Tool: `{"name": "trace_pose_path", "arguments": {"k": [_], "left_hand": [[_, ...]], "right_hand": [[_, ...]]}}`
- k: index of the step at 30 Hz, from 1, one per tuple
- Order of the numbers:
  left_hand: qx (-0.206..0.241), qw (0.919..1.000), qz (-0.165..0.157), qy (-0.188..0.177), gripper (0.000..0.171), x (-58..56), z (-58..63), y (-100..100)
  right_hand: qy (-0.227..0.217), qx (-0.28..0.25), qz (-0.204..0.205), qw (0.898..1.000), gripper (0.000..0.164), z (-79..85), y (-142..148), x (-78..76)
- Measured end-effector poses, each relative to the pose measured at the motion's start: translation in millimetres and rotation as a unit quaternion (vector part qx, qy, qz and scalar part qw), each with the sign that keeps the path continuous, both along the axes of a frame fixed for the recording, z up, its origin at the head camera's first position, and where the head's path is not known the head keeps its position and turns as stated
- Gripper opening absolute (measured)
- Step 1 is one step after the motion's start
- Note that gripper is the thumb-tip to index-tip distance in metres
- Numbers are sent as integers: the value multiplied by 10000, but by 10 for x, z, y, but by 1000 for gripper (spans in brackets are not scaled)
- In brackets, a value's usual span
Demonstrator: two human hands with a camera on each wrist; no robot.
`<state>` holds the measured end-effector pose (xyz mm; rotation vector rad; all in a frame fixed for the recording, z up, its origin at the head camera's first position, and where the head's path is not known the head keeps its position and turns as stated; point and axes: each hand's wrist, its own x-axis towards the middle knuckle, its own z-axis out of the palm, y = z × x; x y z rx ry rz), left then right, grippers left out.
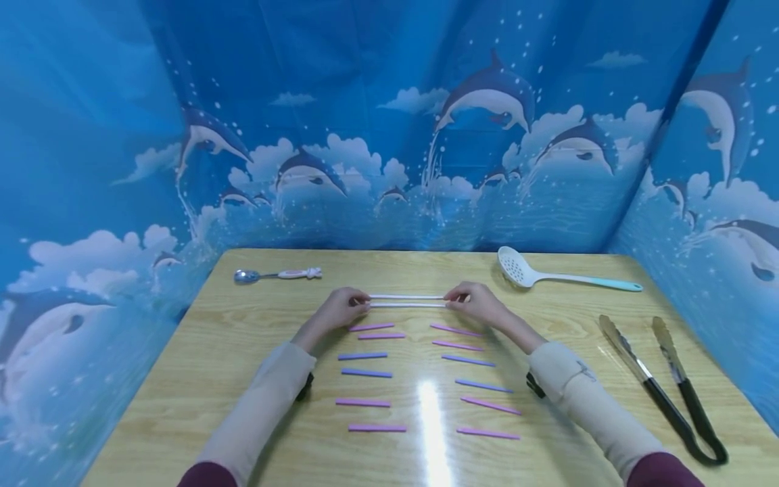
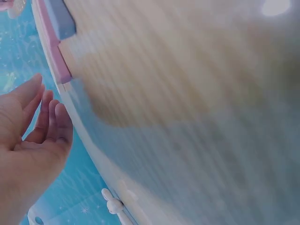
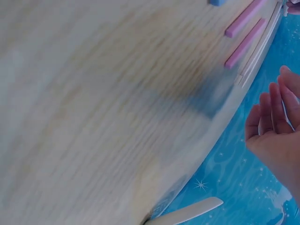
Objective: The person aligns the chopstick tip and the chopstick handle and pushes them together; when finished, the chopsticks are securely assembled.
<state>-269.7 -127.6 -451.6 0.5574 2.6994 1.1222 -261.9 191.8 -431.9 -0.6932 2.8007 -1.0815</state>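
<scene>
Two thin white sticks point(image 1: 406, 297) lie side by side across the table, behind two columns of pink and blue sticks. My left hand point(image 1: 342, 308) is at their left ends, its fingertips overlapping them in the head view. At the right ends is my right hand point(image 1: 481, 304), placed the same way. In the left wrist view the thumb and loosely bent fingers stand apart with nothing between them. The right wrist view has the white sticks point(image 3: 260, 44) on the tabletop, a small gap from the relaxed fingertips point(image 3: 274, 89). Nearest the hands are pink sticks point(image 1: 381, 335).
Blue sticks point(image 1: 367, 373) and more pink sticks point(image 1: 489, 433) lie in the two columns nearer the front. A spoon point(image 1: 292, 274) with a rabbit-tipped handle is at back left. Back right holds a white slotted skimmer point(image 1: 517, 267); black-handled tongs point(image 1: 666, 405) lie at the right.
</scene>
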Motion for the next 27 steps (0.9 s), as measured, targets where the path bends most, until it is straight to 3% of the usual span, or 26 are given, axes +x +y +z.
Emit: {"name": "trace_pose_path", "arguments": {"k": [14,21,27], "left_hand": [[-16,9998,93,-196,24,298,19,-149],[-61,9999,-115,-114,22,346,-51,-153],[-33,9998,-194,-94,20,338,-91,-127]], "right_hand": [[-294,-111,155,9994,16,-22,182,328],[-260,-246,215,9991,16,-134,211,361],[-201,-779,551,9952,19,-248,228,364]]}}
